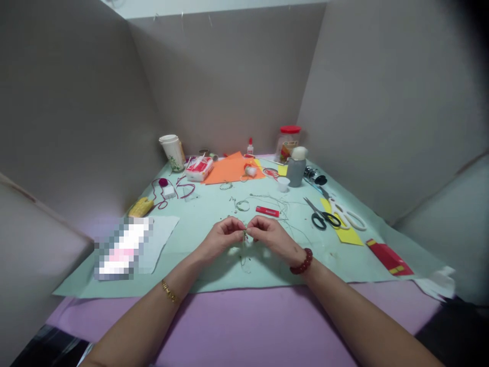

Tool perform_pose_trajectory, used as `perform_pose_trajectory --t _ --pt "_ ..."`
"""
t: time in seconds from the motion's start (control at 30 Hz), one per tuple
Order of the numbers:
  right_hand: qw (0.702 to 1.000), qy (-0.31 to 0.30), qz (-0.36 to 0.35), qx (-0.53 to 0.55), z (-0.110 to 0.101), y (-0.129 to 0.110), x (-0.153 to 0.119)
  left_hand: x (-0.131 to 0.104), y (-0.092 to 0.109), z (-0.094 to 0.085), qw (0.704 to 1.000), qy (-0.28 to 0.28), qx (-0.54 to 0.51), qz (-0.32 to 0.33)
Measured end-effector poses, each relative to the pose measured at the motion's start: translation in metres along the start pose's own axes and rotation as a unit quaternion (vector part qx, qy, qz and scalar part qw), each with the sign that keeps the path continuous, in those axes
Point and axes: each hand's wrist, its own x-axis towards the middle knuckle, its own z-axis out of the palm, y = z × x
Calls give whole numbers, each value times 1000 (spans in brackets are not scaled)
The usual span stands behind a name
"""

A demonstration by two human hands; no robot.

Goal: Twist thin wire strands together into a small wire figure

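Observation:
My left hand (226, 234) and my right hand (267, 232) meet over the near middle of the table, thumbs and fingers pinched close together. Between their tips is a thin pale green cord (244, 244), its loose ends hanging toward the cloth. Small dark bits show on the cord, too small to make out. Just beyond my fingers lie a red lighter (267, 211) and a coiled loop of similar cord (242, 205). Longer loose strands (280, 201) spread out behind the lighter.
Black-handled scissors (321, 216) and white-handled scissors (346, 214) lie right, by yellow paper (349, 235). A grey bottle (296, 171) and small white cup (283, 184) stand behind. Orange paper (229, 171), a tissue pack (199, 168) and a white tumbler (172, 153) sit toward the back wall.

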Motion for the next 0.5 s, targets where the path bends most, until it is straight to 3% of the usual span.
perform_pose_trajectory --t 0.2,0.5 --pt "997 -42 9 68 1 1 -1 0 0 -1 1000 -27 -12 -1" --pt "989 -50 48 130 6 0 -3 -1 -2 -2 998 -47 -45 5"
